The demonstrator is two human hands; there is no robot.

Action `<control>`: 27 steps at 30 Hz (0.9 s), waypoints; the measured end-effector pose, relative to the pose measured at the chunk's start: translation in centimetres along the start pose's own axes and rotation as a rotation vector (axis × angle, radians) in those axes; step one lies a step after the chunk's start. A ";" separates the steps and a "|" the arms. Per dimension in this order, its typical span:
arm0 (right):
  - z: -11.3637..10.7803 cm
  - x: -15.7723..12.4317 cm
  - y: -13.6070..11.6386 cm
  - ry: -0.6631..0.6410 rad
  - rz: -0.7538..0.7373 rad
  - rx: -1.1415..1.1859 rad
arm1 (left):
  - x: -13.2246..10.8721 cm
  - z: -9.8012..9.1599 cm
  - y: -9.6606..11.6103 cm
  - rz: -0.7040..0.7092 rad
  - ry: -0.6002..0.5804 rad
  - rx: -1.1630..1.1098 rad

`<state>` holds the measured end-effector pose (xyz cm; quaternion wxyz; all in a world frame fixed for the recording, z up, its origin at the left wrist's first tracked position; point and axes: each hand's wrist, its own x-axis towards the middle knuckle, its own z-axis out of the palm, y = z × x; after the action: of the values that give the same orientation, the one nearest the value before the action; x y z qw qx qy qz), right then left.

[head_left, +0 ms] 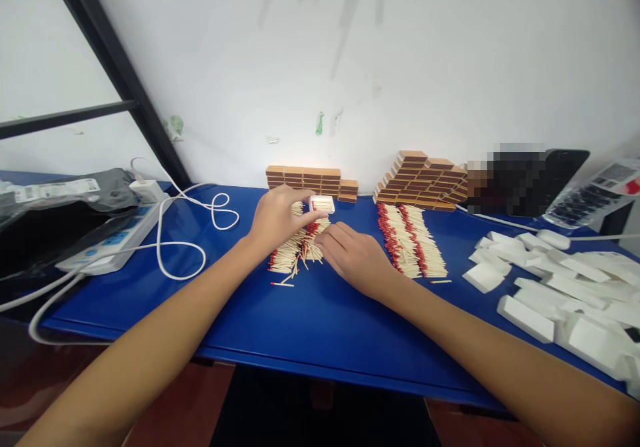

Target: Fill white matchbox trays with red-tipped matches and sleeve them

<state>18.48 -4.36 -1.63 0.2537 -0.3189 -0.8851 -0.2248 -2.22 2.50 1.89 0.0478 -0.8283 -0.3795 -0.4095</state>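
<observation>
My left hand (pixel 281 215) grips a small white matchbox tray (pixel 328 201) between thumb and fingers, with some red-tipped matches lying in it. Just below and to the right, my right hand (pixel 350 257) is closed, its fingertips down at a heap of loose matches (pixel 286 255). Whatever its fingers pinch is hidden. The heap spreads under and between both hands, and a few stray matches lie in front of it. Farther right, two rows of matches (pixel 413 241) lie on the blue table (pixel 310 327), their red heads towards the left.
Stacked brown matchboxes (pixel 305 179) stand along the wall, with a taller stack (pixel 425 180) to the right. White empty trays (pixel 565 287) are piled at the right. A power strip (pixel 120 233), white cables (pixel 183 243) and a black bag (pixel 55 213) occupy the left.
</observation>
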 end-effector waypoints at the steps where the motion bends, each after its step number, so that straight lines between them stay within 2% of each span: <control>1: -0.1 0.0 0.1 0.007 0.012 0.014 | 0.0 0.0 0.0 0.000 -0.003 0.003; 5: -0.8 -0.3 0.2 0.054 0.075 0.128 | 0.0 0.0 0.0 -0.002 -0.010 0.009; 11: -2.5 -0.6 0.6 0.134 0.222 0.424 | 0.0 0.0 -0.4 -0.008 -0.010 0.006; 17: -3.1 -0.7 1.5 0.262 0.495 0.656 | 0.0 0.1 -0.3 -0.017 -0.053 0.000; 22: -2.8 -0.6 1.9 0.291 0.674 0.728 | -0.2 0.1 0.5 0.032 -0.099 -0.027; 27: -2.4 -0.7 2.2 0.272 0.726 0.752 | -0.6 0.6 1.1 0.123 -0.069 -0.086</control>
<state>21.17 -4.51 0.36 0.5242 -0.4593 -0.6966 0.1703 -1.33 1.64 1.34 0.0241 -0.8651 -0.3112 -0.3927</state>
